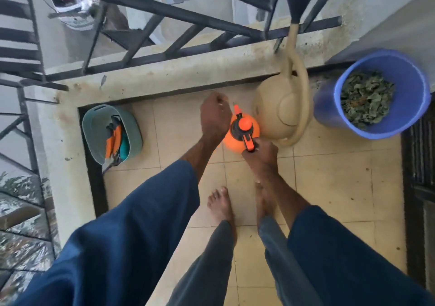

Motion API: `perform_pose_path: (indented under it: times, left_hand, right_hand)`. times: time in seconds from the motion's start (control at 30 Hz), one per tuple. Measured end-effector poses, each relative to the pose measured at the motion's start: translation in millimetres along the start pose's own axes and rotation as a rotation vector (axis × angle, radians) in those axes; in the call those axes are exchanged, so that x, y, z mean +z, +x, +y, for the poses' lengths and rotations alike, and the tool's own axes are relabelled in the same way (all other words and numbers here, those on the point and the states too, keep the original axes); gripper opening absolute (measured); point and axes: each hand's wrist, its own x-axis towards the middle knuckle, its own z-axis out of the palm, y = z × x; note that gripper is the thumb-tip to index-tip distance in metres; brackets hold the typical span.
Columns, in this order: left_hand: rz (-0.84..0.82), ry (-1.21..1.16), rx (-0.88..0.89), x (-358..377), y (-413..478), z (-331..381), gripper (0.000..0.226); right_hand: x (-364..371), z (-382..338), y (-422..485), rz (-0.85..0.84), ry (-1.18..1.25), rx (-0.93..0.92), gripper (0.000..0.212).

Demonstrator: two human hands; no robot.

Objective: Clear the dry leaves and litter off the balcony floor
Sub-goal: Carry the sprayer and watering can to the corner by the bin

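Right hand [260, 151] gripping orange sprayer [244, 124] handle, left hand [215, 116] curled beside it, its hold unclear, blue bucket [327, 103] holding dry leaves [367, 98]

- It was the balcony of a home, up off the ground: a dark metal railing [188, 16] ran along a stained concrete kerb [164, 73], and foliage [21, 188] showed far below through the bars.
- The floor [329, 176] was laid in pale, worn tiles.
- Gardening gear stood by the edge: a beige watering can [277, 108], an orange pressure sprayer [242, 129] and a teal basket [94, 127] holding orange-handled shears [114, 138].
- A blue bucket [327, 103] held dry leaves [367, 98].
- The person stood in bare feet [221, 204], as one does at home.
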Motion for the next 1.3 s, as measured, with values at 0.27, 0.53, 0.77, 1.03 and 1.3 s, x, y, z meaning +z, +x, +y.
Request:
perform_pose_path:
  times: [0.27,0.53,0.77,1.03,1.3]
  left_hand:
    - [-0.075,0.074,-0.245,-49.5,-0.4,-97.7,0.017]
    - [-0.144,-0.029,-0.381,-55.4,7.4,-108.8,0.02]
    - [-0.177,-0.063,-0.501,-76.4,11.7,-123.2,0.031]
    - [-0.184,-0.123,-0.501,-82.5,5.0,-109.6,0.043]
    - [-0.2,0.073,-0.49,-87.7,-23.6,-50.5,0.035]
  right_hand:
    - [62.0,-52.7,42.9,0.025,0.044,-0.189,0.026]
    - [122.6,-75.4,30.3,0.025,0.172,-0.298,0.024]
    - [144.0,-86.3,21.2,-0.102,0.102,-0.36,0.014]
    - [78.1,-63.4,11.6,0.102,0.236,0.019,0.033]
    - [-57.6,-14.1,-13.1,0.478,0.169,0.453,0.09]
